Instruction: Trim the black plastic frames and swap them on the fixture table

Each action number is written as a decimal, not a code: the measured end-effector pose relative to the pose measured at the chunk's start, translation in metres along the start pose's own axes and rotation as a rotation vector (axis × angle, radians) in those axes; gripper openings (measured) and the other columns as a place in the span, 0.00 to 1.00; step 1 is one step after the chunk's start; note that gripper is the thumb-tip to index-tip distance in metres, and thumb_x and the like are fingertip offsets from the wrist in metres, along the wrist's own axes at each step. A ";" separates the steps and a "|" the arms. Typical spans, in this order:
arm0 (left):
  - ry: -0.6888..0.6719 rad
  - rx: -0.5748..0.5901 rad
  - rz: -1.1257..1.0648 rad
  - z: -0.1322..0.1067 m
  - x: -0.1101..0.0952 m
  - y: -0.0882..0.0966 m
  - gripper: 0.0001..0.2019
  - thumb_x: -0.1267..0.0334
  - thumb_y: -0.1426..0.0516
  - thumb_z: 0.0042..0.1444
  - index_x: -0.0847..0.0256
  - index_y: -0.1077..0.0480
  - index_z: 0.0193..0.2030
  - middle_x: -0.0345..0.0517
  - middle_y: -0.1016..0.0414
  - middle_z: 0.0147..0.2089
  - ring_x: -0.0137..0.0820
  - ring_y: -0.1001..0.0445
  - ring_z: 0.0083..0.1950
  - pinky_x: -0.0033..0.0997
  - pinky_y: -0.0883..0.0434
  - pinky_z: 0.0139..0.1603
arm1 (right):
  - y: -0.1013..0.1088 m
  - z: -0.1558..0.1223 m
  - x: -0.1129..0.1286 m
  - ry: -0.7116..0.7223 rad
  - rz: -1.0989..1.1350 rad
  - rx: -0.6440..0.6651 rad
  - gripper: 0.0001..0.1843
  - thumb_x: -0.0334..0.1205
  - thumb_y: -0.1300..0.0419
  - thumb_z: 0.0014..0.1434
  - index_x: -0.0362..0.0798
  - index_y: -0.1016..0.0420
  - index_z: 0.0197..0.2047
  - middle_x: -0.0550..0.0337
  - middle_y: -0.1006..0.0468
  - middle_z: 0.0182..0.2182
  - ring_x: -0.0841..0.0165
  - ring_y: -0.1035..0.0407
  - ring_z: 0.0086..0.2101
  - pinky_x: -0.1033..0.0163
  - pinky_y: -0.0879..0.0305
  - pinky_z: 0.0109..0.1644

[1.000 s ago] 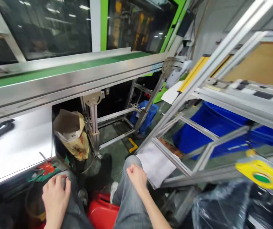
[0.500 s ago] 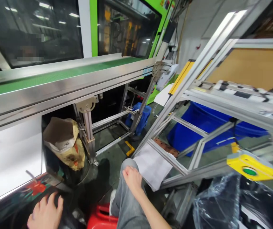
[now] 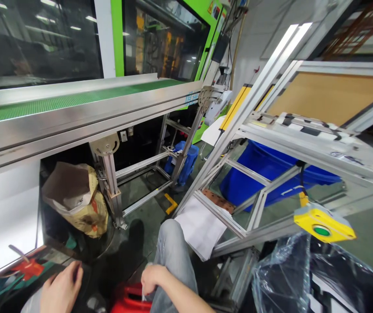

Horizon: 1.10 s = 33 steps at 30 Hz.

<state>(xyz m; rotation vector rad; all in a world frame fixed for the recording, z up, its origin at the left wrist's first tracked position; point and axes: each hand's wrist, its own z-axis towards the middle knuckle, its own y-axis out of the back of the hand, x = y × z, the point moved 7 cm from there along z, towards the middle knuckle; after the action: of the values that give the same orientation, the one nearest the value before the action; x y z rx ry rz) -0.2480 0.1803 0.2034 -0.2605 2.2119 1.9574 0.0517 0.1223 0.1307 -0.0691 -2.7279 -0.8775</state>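
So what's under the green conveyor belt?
Under the green conveyor belt stand aluminium legs, an open paper sack and a blue container. Farther back is dark, and the sack's contents aren't visible.

We wear faded grey jeans (image 3: pixel 173 252) and, it seems, a dark shoe (image 3: pixel 136 230), though shadow blurs it. Our left hand (image 3: pixel 61 291) and right hand (image 3: pixel 153 277) are bare, forearms unsleeved.

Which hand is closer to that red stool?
Right. The right hand sits just above the red stool, near its right edge; the left hand is farther off to its left.
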 end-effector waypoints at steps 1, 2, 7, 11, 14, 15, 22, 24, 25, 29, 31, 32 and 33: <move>-0.005 0.016 -0.088 0.000 -0.004 -0.001 0.20 0.50 0.54 0.68 0.49 0.24 0.53 0.44 0.14 0.55 0.47 0.18 0.59 0.48 0.27 0.64 | -0.002 -0.001 -0.002 -0.002 -0.010 0.002 0.11 0.41 0.28 0.66 0.44 0.22 0.37 0.60 0.19 0.37 0.67 0.23 0.41 0.56 0.22 0.51; -0.005 0.034 -0.158 -0.002 -0.009 0.000 0.20 0.49 0.54 0.67 0.47 0.24 0.54 0.42 0.14 0.57 0.46 0.18 0.59 0.46 0.26 0.62 | -0.003 -0.002 -0.004 0.004 -0.014 -0.014 0.10 0.41 0.28 0.66 0.44 0.21 0.38 0.60 0.19 0.39 0.66 0.23 0.42 0.56 0.22 0.52; -0.132 0.118 -0.018 -0.026 -0.055 0.023 0.25 0.55 0.58 0.74 0.59 0.21 0.44 0.58 0.14 0.47 0.49 0.16 0.49 0.46 0.25 0.52 | -0.003 -0.002 -0.009 0.141 -0.011 -0.123 0.14 0.49 0.35 0.72 0.45 0.20 0.41 0.59 0.19 0.42 0.64 0.23 0.45 0.57 0.23 0.52; -0.067 0.143 0.020 -0.024 -0.049 0.024 0.20 0.58 0.52 0.73 0.62 0.20 0.41 0.59 0.15 0.43 0.46 0.16 0.48 0.44 0.28 0.54 | -0.011 0.018 -0.011 0.240 -0.017 -0.099 0.17 0.48 0.37 0.74 0.44 0.23 0.37 0.60 0.20 0.36 0.67 0.24 0.41 0.55 0.24 0.54; -0.060 0.132 0.023 -0.025 -0.042 0.018 0.17 0.59 0.48 0.72 0.61 0.20 0.39 0.56 0.16 0.42 0.43 0.17 0.48 0.42 0.29 0.52 | -0.019 0.027 -0.014 0.245 -0.007 -0.094 0.19 0.46 0.38 0.74 0.45 0.26 0.32 0.63 0.24 0.31 0.68 0.26 0.37 0.57 0.26 0.51; -0.064 0.128 0.024 -0.026 -0.042 0.016 0.17 0.59 0.48 0.71 0.61 0.20 0.39 0.55 0.16 0.42 0.42 0.17 0.47 0.41 0.30 0.52 | -0.021 0.029 -0.015 0.239 -0.001 -0.097 0.20 0.46 0.38 0.74 0.45 0.27 0.31 0.64 0.25 0.29 0.68 0.26 0.36 0.57 0.27 0.51; -0.067 0.111 0.021 -0.028 -0.042 0.019 0.17 0.61 0.49 0.73 0.63 0.20 0.40 0.55 0.18 0.43 0.42 0.17 0.47 0.41 0.30 0.51 | -0.025 0.039 -0.022 0.228 0.061 -0.140 0.15 0.43 0.40 0.75 0.45 0.26 0.36 0.64 0.24 0.31 0.68 0.27 0.37 0.58 0.30 0.51; -0.067 0.106 0.017 -0.027 -0.043 0.019 0.18 0.60 0.50 0.74 0.63 0.20 0.41 0.56 0.18 0.44 0.42 0.17 0.48 0.41 0.30 0.51 | -0.026 0.041 -0.023 0.235 0.068 -0.139 0.13 0.41 0.41 0.75 0.45 0.24 0.38 0.63 0.23 0.31 0.67 0.26 0.37 0.58 0.30 0.50; -0.068 0.105 0.015 -0.028 -0.043 0.019 0.18 0.59 0.50 0.74 0.63 0.20 0.41 0.56 0.17 0.43 0.42 0.17 0.48 0.41 0.30 0.52 | -0.027 0.041 -0.023 0.234 0.066 -0.137 0.12 0.40 0.41 0.75 0.45 0.23 0.38 0.63 0.22 0.31 0.67 0.26 0.37 0.59 0.31 0.50; -0.064 0.104 0.011 -0.028 -0.044 0.017 0.17 0.59 0.48 0.73 0.62 0.20 0.40 0.55 0.17 0.42 0.41 0.16 0.48 0.40 0.29 0.53 | -0.030 0.042 -0.025 0.214 0.047 -0.142 0.11 0.34 0.43 0.71 0.47 0.22 0.37 0.59 0.17 0.35 0.66 0.22 0.41 0.62 0.35 0.46; -0.057 0.099 0.010 -0.028 -0.044 0.017 0.16 0.60 0.48 0.73 0.62 0.20 0.40 0.54 0.16 0.42 0.41 0.16 0.48 0.39 0.29 0.53 | -0.030 0.043 -0.026 0.201 0.041 -0.159 0.11 0.32 0.42 0.69 0.49 0.23 0.34 0.58 0.16 0.37 0.65 0.21 0.42 0.63 0.36 0.45; -0.054 0.097 0.010 -0.027 -0.044 0.017 0.16 0.61 0.48 0.73 0.62 0.20 0.40 0.54 0.16 0.42 0.41 0.16 0.48 0.39 0.29 0.52 | -0.029 0.043 -0.027 0.194 0.040 -0.170 0.11 0.32 0.42 0.67 0.50 0.24 0.32 0.58 0.15 0.38 0.64 0.21 0.43 0.63 0.36 0.45; -0.050 0.097 0.011 -0.027 -0.045 0.017 0.16 0.61 0.48 0.72 0.62 0.20 0.40 0.54 0.16 0.43 0.41 0.16 0.48 0.38 0.28 0.52 | -0.029 0.043 -0.027 0.188 0.041 -0.182 0.11 0.32 0.42 0.66 0.51 0.25 0.32 0.58 0.15 0.38 0.64 0.21 0.43 0.63 0.36 0.46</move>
<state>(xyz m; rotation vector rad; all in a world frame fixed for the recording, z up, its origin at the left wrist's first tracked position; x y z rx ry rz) -0.2094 0.1561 0.2341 -0.1842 2.2723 1.8347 0.0636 0.1248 0.0731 -0.0742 -2.4606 -1.0614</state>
